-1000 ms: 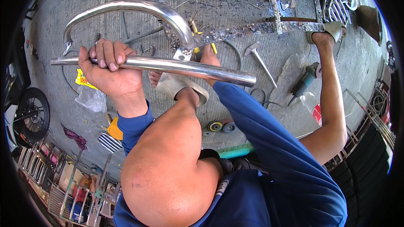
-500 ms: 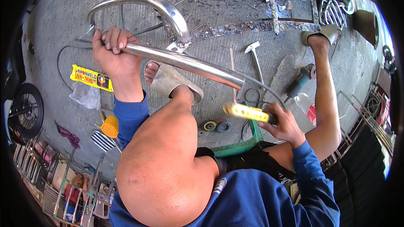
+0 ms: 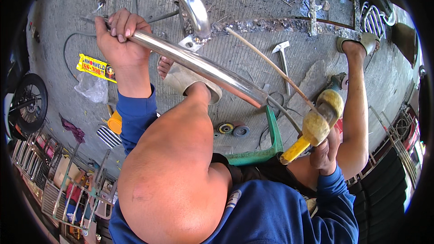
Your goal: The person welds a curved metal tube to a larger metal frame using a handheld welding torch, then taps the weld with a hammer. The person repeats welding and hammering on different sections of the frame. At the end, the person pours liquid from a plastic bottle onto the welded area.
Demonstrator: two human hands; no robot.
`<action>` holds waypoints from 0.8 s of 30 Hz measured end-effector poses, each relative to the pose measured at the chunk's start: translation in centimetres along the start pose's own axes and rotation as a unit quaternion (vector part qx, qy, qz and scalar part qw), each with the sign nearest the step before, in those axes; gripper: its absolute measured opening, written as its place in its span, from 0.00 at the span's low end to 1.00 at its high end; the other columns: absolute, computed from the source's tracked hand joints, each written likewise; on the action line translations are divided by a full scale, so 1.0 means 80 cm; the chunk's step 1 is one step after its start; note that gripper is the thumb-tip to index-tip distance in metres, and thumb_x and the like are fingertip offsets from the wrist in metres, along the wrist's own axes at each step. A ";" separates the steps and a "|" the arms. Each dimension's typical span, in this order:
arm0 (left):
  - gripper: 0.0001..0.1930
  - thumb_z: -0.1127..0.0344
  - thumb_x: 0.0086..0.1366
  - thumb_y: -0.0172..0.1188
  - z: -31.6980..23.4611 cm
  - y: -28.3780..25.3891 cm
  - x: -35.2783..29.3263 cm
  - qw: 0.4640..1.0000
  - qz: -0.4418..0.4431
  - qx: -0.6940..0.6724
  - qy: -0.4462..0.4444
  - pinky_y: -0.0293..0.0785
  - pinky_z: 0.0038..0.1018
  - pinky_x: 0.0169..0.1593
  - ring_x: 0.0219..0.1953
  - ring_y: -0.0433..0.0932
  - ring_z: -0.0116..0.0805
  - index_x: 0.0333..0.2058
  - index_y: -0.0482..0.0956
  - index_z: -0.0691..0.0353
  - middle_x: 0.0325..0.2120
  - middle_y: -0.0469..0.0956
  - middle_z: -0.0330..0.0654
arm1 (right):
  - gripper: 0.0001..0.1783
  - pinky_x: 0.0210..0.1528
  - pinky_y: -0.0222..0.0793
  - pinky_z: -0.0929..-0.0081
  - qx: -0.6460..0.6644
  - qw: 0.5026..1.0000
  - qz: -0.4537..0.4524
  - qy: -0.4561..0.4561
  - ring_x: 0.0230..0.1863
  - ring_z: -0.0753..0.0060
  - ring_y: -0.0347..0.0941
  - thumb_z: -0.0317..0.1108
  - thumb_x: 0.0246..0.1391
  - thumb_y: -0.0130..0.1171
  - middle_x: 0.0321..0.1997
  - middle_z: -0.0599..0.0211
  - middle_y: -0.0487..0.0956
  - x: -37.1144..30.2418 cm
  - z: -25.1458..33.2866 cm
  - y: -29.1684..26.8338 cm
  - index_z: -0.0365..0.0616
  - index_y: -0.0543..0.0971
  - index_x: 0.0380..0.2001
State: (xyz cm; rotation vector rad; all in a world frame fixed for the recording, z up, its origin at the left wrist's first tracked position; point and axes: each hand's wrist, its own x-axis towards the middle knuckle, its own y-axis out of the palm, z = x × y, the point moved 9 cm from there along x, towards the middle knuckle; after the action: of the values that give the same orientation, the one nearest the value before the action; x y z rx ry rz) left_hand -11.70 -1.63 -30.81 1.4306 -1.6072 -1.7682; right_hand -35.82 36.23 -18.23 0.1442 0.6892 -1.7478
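My left hand (image 3: 124, 40) is wrapped round the far-left end of a shiny steel tube (image 3: 199, 70), which slants down to the right across my sandalled foot. Beyond the tube arches a bent, polished tube (image 3: 183, 0) with a small holed plate (image 3: 191, 43) at its lower end. In my right hand (image 3: 327, 151) is a yellow welding electrode holder (image 3: 315, 126), worn and stained. A thin welding rod (image 3: 266, 64) sticks out of it up and to the left, its tip near the rusty strip on the floor and apart from the steel tube.
A hammer (image 3: 284, 63) and an angle grinder (image 3: 334, 83) lie on the concrete at the right. Grinding discs (image 3: 241, 131) are by the green stool (image 3: 275, 135). At the left are a yellow packet (image 3: 96, 68), a plastic bag (image 3: 91, 89), an orange cup (image 3: 115, 122) and a wheel (image 3: 29, 104).
My right hand has shifted a little right and down and turned the electrode holder, swinging the rod to point up and left. My left hand still grips the tube. The view has shifted slightly.
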 end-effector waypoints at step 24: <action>0.26 0.42 0.77 0.37 0.003 0.001 0.005 0.999 0.017 -0.007 -0.047 0.60 0.20 0.17 0.10 0.56 0.21 0.25 0.63 0.55 0.11 0.56 0.29 | 0.30 0.32 0.77 0.70 -0.017 0.996 0.044 -0.080 0.28 0.62 0.83 0.56 0.65 0.52 0.30 0.58 0.82 0.042 0.047 0.025 0.33 0.77 0.41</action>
State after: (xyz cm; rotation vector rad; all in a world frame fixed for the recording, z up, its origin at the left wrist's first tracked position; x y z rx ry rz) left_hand -12.11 -1.84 -30.91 1.3229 -1.6517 -1.8497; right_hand -34.02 31.23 -17.39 0.0099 0.5860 -1.6433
